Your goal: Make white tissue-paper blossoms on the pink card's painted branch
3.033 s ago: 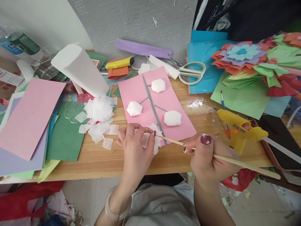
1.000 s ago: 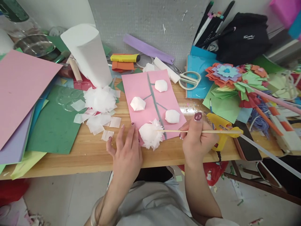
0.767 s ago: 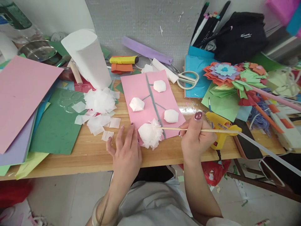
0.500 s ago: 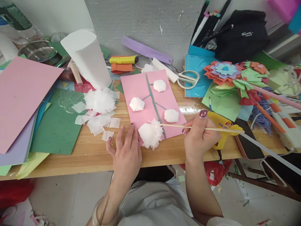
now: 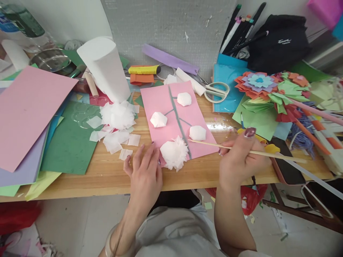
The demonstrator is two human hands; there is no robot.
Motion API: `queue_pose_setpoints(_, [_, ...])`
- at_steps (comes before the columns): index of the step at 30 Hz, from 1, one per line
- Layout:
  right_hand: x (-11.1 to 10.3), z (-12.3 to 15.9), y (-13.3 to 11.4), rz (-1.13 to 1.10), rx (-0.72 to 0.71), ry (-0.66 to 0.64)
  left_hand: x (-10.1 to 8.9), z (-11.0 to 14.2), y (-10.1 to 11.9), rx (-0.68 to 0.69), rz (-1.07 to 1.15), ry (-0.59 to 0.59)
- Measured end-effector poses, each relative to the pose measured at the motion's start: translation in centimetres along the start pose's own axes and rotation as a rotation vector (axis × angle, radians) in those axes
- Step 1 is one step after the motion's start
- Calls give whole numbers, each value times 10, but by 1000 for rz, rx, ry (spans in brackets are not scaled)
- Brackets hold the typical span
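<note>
A pink sheet of paper [image 5: 158, 98] lies on the wooden table, with a drawn grey-green branch running down it. Several white paper puffs sit on the sheet; the lowest puff [image 5: 169, 152] has ruffled paper pieces along its right side. My left hand [image 5: 146, 169] rests with fingers spread at the sheet's lower left corner, close to that puff. Pinched in my right hand [image 5: 241, 157] is a thin wooden stick [image 5: 206, 143], its tip pointing left just beside the ruffled edge. Loose white paper squares [image 5: 115, 141] and a fluffy white pile [image 5: 118, 115] lie to the left.
Coloured paper sheets [image 5: 29, 117] are stacked at the left. A white paper roll [image 5: 107, 71] stands behind the squares. Scissors [image 5: 217, 92], a yellow cutter [image 5: 144, 69] and paper flowers [image 5: 258, 82] lie toward the back. A phone [image 5: 286, 167] and a partly hidden yellow tool are at the right.
My right hand has drawn the stick to the right, so its tip has moved off the ruffled puff. My left hand stays by the sheet. The whole view has shifted slightly.
</note>
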State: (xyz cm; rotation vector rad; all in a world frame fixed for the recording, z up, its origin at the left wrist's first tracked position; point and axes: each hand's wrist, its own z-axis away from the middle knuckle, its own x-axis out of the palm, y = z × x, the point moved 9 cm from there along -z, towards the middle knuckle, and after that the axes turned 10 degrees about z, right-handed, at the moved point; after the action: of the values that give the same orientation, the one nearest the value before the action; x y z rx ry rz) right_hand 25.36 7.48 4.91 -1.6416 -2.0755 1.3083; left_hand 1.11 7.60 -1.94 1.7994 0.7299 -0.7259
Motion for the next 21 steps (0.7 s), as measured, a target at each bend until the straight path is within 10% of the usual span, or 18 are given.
queue_pose_setpoints(6, [-28,-8,-2,-193,-57,220,-72,4,-65,-364,-145,347])
queue_pose_setpoints(14, [-36,2,-7,-213,-82,334,-63,3,-94,-539,-134,152])
queue_pose_setpoints(21, [-33,12,-21,-271,-122,201,-34,-20,-43,-377,484,35])
